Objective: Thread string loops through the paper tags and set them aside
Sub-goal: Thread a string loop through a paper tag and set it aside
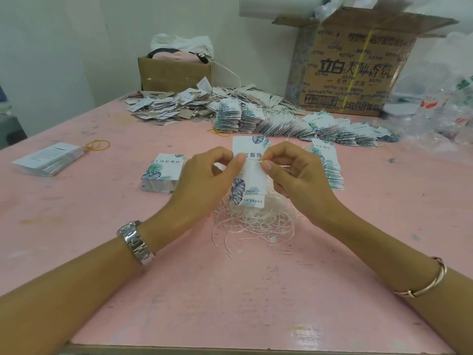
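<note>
My left hand point(210, 172) pinches a white paper tag point(252, 175) with leaf prints, held upright above the table. My right hand point(294, 175) pinches a thin string end point(275, 166) at the tag's right edge. Under both hands lies a tangled heap of white string loops point(256, 221). A stack of unthreaded tags point(163, 172) sits just left of my left hand. A fanned row of strung tags point(330, 165) lies to the right of my right hand.
The pink table point(230, 290) carries a long spread of strung tags point(294, 124) and a loose tag heap point(169, 106) at the back. A white card stack point(48, 158) and yellow rubber bands point(98, 144) lie left. Cardboard boxes point(355, 67) and plastic bags point(440, 98) stand behind.
</note>
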Demonstrator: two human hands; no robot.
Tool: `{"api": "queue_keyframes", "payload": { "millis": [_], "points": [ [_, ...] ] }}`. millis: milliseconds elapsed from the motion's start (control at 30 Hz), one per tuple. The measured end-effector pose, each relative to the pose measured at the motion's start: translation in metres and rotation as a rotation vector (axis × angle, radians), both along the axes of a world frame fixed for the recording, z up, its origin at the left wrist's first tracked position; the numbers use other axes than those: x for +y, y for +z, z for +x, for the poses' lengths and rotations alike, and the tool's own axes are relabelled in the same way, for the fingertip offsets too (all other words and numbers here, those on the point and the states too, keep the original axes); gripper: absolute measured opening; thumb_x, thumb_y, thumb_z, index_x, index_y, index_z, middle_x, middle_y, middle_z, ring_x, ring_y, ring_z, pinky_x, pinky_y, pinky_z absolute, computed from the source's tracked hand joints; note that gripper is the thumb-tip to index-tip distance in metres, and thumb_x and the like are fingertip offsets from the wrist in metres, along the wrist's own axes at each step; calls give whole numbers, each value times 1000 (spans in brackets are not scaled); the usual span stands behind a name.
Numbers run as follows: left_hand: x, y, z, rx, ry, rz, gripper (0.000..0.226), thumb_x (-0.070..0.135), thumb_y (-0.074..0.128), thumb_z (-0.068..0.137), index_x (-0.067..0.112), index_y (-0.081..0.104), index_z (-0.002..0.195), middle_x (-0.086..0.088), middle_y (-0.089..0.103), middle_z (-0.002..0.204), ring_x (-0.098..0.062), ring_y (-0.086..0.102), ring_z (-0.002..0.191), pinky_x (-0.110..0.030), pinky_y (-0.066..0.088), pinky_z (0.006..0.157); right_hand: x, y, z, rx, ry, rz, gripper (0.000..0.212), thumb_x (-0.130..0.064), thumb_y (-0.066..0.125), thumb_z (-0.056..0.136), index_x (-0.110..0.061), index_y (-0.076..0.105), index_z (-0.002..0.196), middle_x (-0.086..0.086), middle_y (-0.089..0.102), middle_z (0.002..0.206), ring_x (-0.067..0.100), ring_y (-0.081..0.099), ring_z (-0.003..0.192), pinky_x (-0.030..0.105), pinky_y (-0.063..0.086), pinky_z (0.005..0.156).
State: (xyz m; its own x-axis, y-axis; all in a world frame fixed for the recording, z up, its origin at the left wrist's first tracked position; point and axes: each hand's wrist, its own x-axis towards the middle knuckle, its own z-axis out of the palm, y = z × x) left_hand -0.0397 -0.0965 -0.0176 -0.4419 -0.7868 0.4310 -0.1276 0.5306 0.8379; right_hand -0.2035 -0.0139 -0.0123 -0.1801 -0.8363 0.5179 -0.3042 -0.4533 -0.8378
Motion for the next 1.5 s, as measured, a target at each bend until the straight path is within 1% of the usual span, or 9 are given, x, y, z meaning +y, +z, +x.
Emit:
{"api": "queue_keyframes", "payload": {
  "millis": [133,367,800,1000,1100,1267,1367,1433,1500],
  "points": [
    [0,3,-1,215,-84,230,9,27,67,92,24,74,89,4,76,77,-7,64,65,-26,52,61,0,-2,1,14,37,0,6,-4,61,94,-8,61,89,-4,62,71,7,36,46,16,34,46],
    [3,8,2,297,-174,406,3,19,73,86,19,75,85,1,76,74,-7,69,60,-20,54,52,0,-1,0,12,24,-17,7,-5,62,93,-10,61,89,-8,64,74,1,47,54,15,36,48],
    [7,11,3,341,-188,438,5,17,74,83,20,77,85,1,77,77,-9,71,63,-17,54,53,3,1,2,-27,27,-6,5,-5,62,93,-8,61,89,-7,65,74,4,41,48,16,34,44],
    [5,11,4,326,-214,473,8,19,73,84,19,77,91,-1,77,83,-9,71,68,-18,55,57,1,8,-3,-123,-156,-38,5,-10,64,93,-14,63,90,-2,66,96,3,34,44,14,29,44],
    [7,9,2,316,-273,475,11,21,73,81,19,77,90,-1,77,84,-9,72,69,-19,56,58,0,10,-8,-126,-219,22,8,-9,66,91,-16,65,88,-4,62,90,0,37,42,11,30,44],
    [8,6,1,254,-312,443,19,23,71,82,15,76,98,-1,78,86,-8,72,70,-19,55,57,2,11,-4,-104,-73,39,15,3,57,93,-11,62,94,-12,69,70,-3,53,42,5,35,44],
    [8,5,1,222,-332,437,21,23,70,85,13,76,103,-2,78,90,-10,72,73,-21,57,60,1,8,-5,-79,-50,83,26,5,56,94,-20,64,92,-5,69,66,1,39,41,13,28,42],
    [9,5,0,206,-347,437,20,22,69,86,14,76,103,-3,78,91,-11,73,75,-23,58,61,-1,7,-7,-109,-54,108,38,7,55,93,-28,68,85,13,61,71,9,28,45,17,22,43],
    [9,5,0,195,-357,436,19,22,69,86,14,76,102,-3,77,91,-12,73,77,-24,58,61,-2,6,-8,-152,-16,124,45,8,55,92,-31,71,79,12,56,70,9,27,46,17,23,44]
  ]
}}
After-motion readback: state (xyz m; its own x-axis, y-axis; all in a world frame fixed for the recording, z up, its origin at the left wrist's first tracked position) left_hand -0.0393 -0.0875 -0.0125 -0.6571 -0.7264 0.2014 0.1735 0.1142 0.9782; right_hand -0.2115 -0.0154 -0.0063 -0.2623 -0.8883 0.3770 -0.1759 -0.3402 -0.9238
